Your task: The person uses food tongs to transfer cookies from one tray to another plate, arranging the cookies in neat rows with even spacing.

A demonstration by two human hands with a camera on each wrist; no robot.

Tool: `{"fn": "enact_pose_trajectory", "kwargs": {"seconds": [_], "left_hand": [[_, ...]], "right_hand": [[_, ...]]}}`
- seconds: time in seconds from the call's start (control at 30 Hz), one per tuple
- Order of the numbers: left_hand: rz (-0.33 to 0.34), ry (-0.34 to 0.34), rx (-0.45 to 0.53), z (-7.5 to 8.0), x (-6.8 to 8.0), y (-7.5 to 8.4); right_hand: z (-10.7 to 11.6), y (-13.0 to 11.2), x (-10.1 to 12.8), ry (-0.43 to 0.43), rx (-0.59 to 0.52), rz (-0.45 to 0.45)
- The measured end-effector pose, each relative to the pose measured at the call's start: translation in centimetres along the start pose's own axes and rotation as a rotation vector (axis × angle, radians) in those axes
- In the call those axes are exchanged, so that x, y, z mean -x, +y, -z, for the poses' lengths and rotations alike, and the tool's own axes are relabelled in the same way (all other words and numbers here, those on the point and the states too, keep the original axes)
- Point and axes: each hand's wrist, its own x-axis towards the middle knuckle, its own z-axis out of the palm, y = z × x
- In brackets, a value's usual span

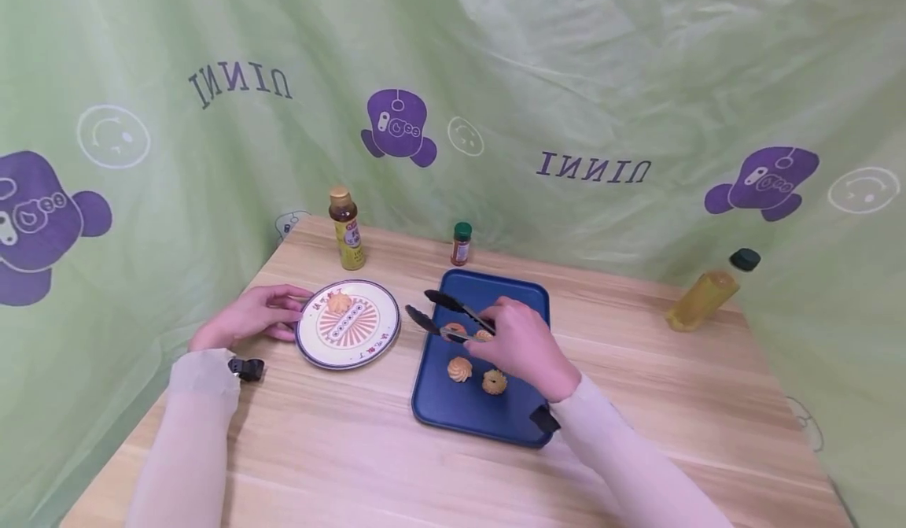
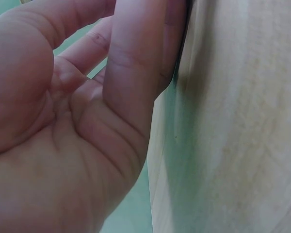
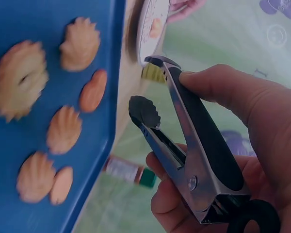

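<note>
My left hand (image 1: 258,313) is at the left rim of a round white plate (image 1: 378,331), its fingers loosely extended and touching the edge. One swirled cookie (image 1: 339,302) lies on the plate, near its upper left. My right hand (image 1: 527,345) grips metal tongs (image 3: 191,141) with black handle pads; their tips stand apart with nothing between them. The tongs hang over the left side of a blue tray (image 1: 460,418). On the tray are a ring-shaped cookie (image 3: 20,80), several ridged cookies (image 3: 81,44) and small smooth oval pieces (image 3: 93,91). The left wrist view shows my palm (image 2: 53,126) beside the tabletop.
A brown-and-yellow bottle (image 1: 348,233) stands behind the plate. Behind the tray is a small green-capped spice jar (image 1: 462,245). A bottle of yellow liquid (image 1: 704,300) stands at the right. Green printed curtains (image 1: 510,103) hang around the wooden table (image 1: 340,449).
</note>
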Motion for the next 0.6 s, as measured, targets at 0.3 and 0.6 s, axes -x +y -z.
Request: {"fn": "enact_pose_trajectory", "kwargs": {"seconds": [0.3, 0.6], "left_hand": [[-0.006, 0.007, 0.015, -0.3, -0.2, -0.1], [-0.009, 0.002, 0.008, -0.1, -0.2, -0.4]], "right_hand": [[2.0, 5.0, 3.0, 0.037, 0.049, -0.111], [3.3, 7.8, 4.6, 0.045, 0.105, -0.19]]}}
